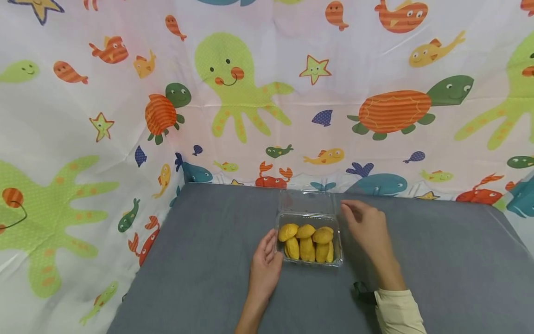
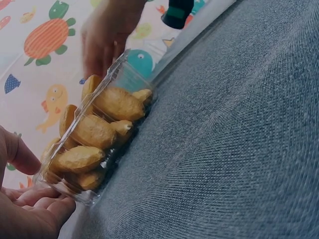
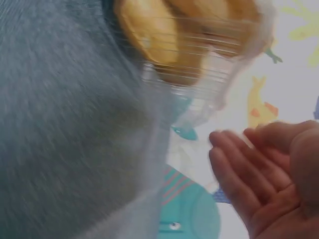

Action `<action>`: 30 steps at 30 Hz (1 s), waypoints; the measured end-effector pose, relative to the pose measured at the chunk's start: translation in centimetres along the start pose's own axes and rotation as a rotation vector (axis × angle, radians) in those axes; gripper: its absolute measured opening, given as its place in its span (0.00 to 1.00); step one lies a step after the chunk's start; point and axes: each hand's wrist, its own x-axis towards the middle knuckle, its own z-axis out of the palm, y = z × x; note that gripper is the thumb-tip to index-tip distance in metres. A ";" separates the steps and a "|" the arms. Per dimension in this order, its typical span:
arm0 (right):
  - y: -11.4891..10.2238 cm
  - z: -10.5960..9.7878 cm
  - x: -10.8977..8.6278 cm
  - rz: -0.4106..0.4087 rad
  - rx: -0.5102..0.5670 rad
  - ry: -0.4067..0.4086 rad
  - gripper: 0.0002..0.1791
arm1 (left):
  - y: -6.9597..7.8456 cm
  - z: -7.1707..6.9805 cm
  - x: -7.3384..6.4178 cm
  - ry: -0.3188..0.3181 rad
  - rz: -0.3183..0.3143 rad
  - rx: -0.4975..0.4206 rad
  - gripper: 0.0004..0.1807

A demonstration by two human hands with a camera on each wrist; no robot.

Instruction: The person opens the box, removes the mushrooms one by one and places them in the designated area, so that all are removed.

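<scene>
A clear plastic clamshell box (image 1: 309, 265) sits on the grey cloth, its hinged lid (image 1: 307, 202) swung up and back. Inside lie several yellow-brown mushroom-shaped pieces (image 1: 307, 249), rounded caps toward the back. My left hand (image 1: 265, 266) rests against the box's left side. In the left wrist view, its fingers (image 2: 47, 201) touch the wall and the thumb (image 2: 22, 155) is close to the rim. Just right of the raised lid, my right hand (image 1: 369, 227) is in the air, holding nothing. Its fingers (image 3: 246, 167) are extended and slightly bent, apart from the box in the right wrist view.
The grey cloth (image 1: 208, 260) covers the table. Behind and to the left hangs a white curtain (image 1: 267, 93) printed with sea animals, meeting the table's back edge just beyond the lid. A dark green strap piece (image 1: 362, 293) shows at the right wrist, beside a cream sleeve (image 1: 398, 311).
</scene>
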 end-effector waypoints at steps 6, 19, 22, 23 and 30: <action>-1.3 -1.9 -0.4 -0.170 0.015 -0.081 0.15 | 0.0 0.0 0.0 0.000 0.001 -0.009 0.34; -2.2 -3.9 -1.7 -0.358 -0.009 -0.308 0.27 | -0.1 0.0 0.1 -0.001 0.001 -0.008 0.34; -2.2 -3.9 -1.9 -0.365 -0.008 -0.366 0.29 | 0.0 -0.1 0.0 -0.005 -0.003 -0.008 0.34; -2.2 -3.9 -2.0 -0.373 -0.010 -0.381 0.30 | 0.0 -0.1 0.0 -0.004 -0.003 -0.009 0.34; -2.3 -3.5 -2.7 -0.454 -0.030 -0.412 0.30 | 0.1 0.0 0.1 0.005 -0.013 -0.007 0.34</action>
